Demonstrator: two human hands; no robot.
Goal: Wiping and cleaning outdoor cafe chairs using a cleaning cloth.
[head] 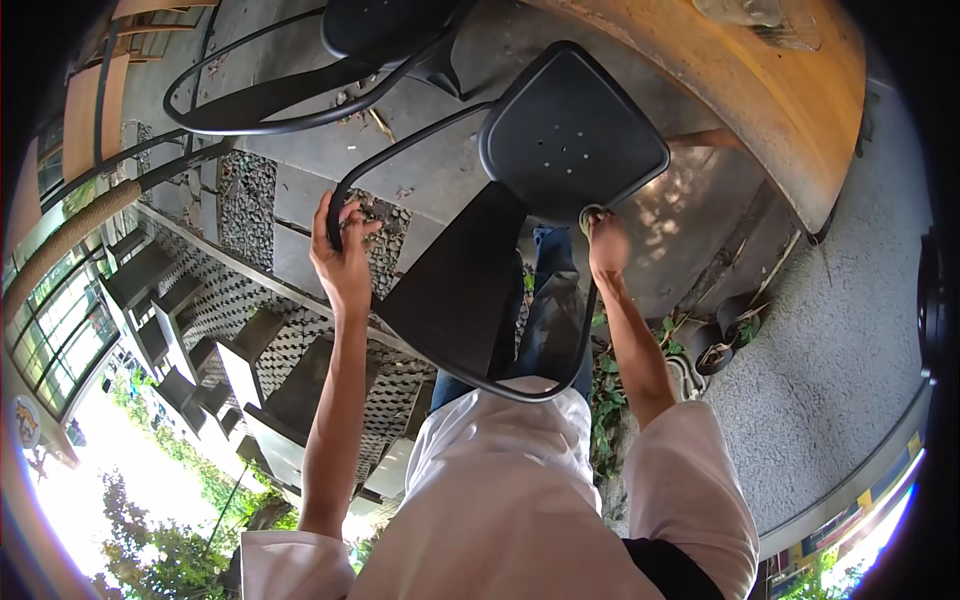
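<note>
A black metal armchair (577, 127) stands in front of me, its seat pierced by several small holes. Its back panel (457, 285) and curved tube rim are close to my waist. On the left, my left hand (341, 259) has its fingers curled around the bend of the chair's arm tube (375, 161). Over the opposite arm tube, beside the seat's near corner, is my right hand (609, 244), blurred and closed on a small rounded olive-brown object (589, 216). What that object is cannot be made out; the fingers partly cover it.
Another black metal chair (300, 97) stands at the upper left. A wooden table (750, 82) curves along the upper right, with a clear container (787, 22) on it. Small dark pots (712, 349) and trailing plants are by the grey textured wall (817, 360). Pebble strips (247, 199) cross the paving.
</note>
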